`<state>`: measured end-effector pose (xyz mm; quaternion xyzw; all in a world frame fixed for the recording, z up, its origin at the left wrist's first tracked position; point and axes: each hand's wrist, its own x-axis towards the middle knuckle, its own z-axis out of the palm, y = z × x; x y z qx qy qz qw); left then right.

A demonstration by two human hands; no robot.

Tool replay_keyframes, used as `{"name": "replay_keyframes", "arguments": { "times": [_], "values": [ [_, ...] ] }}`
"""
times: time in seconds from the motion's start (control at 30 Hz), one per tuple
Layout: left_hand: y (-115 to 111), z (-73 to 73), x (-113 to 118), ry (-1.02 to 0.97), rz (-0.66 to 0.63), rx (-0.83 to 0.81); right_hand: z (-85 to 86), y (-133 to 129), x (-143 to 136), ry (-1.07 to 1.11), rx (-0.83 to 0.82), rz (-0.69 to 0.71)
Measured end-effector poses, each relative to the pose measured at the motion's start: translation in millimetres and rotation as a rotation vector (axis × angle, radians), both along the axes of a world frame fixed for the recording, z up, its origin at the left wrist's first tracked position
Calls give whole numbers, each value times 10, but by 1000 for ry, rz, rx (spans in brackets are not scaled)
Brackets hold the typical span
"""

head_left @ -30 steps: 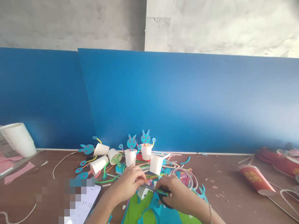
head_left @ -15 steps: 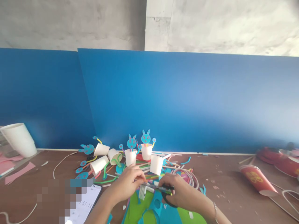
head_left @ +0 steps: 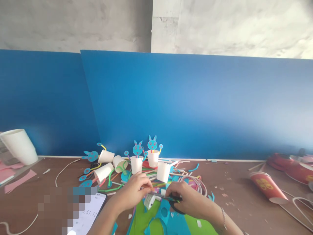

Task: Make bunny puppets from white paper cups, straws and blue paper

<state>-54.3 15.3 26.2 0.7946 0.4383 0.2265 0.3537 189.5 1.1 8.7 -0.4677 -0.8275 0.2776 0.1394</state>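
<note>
My right hand [head_left: 179, 195] is wrapped round the handles of black-handled scissors [head_left: 176, 206], whose blades point left toward my left hand [head_left: 139, 189]. The fingers of my left hand pinch a small orange piece [head_left: 151, 188] close to the blades. Just below the blades is a white roll [head_left: 149, 201]. Green paper [head_left: 141, 217] and blue paper with round cut-outs [head_left: 168, 218] lie under my hands. Behind them stands a plain white cup [head_left: 163, 171], beside two white cups [head_left: 137, 164] [head_left: 153, 158] bearing blue rabbit faces.
Tipped white cups [head_left: 104, 172] with straw arms lie left of a pile of colored straws [head_left: 151, 176]. A phone [head_left: 91, 212] is at the lower left, stacked white cups [head_left: 21, 147] at the far left. At right lie a red cup [head_left: 267, 186] and a white cable [head_left: 297, 209].
The white roll below the scissors has tilted and shifted slightly. Both hands keep nearly the same position and hold; the whole view has shifted a little.
</note>
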Motion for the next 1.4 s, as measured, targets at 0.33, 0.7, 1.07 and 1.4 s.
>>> {"name": "replay_keyframes", "arguments": {
  "times": [0.33, 0.7, 1.07, 1.4],
  "values": [
    [2, 44, 26, -207, 185, -139, 33, -147, -145, -143, 139, -49],
    [-65, 9, 180, -868, 300, -611, -325, -219, -592, -273, 20, -201],
    [5, -37, 140, -1094, 344, -628, -521, -218, -756, -119, 109, -75],
    [63, 34, -29, -1165, 385, -523, -460, -219, -594, -187, 2, -153]
  ]
}}
